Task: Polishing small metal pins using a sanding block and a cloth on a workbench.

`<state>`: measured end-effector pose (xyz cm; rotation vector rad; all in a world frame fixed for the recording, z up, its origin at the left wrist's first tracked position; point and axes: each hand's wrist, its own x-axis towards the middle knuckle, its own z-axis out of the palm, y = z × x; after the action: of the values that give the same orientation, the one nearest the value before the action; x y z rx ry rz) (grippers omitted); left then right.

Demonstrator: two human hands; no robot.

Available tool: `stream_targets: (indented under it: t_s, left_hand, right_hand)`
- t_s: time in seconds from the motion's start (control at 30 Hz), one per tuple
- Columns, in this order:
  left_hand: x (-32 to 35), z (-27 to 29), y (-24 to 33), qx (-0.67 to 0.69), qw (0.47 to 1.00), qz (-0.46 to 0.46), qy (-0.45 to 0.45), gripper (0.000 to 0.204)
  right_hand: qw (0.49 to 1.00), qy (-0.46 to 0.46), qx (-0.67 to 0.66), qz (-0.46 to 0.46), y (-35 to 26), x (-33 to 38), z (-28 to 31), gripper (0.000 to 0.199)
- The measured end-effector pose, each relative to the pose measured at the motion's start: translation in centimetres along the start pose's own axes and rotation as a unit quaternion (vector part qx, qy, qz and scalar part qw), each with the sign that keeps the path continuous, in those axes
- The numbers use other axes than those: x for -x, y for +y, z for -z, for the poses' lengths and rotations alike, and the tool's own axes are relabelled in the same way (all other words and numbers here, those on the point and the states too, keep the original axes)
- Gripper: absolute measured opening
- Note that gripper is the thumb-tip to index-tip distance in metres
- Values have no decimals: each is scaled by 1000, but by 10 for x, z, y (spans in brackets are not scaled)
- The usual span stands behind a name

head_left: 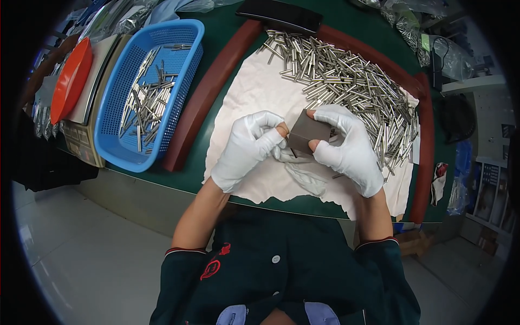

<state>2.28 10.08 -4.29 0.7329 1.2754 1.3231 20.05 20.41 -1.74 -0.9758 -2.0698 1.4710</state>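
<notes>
My right hand (348, 145), in a white glove with bare fingertips showing, grips a grey-brown rectangular block (309, 133) by its right side. Close against the block's left edge is my left hand (252, 145), gloved the same way, with thumb and forefinger pinched together. What the pinch holds, if anything, is too hidden to name. Under both hands lies a crumpled white cloth (306, 179) on a larger pale cloth (238, 116). A big heap of shiny metal pins (346, 78) covers the far and right parts of the pale cloth.
Brown-red padded bars (208, 100) border the cloth at left, back and right. A blue perforated basket (103, 138) with metal pins stands left, beside an orange-red tray (71, 81). A black flat device (279, 15) rests at the back. Plastic bags (455, 59) crowd the far right.
</notes>
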Motion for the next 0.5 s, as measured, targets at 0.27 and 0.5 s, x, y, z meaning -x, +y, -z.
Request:
stream_targets:
  t_s: [0.27, 0.5]
  left_hand:
    - [0, -1, 1, 0, 1000, -4, 13, 12]
    - [-1, 0, 6, 12, 999, 16, 35, 12]
  right_hand:
    - [998, 21, 42, 52, -2, 2, -2, 52]
    - [994, 68, 68, 46, 0, 2, -3, 51]
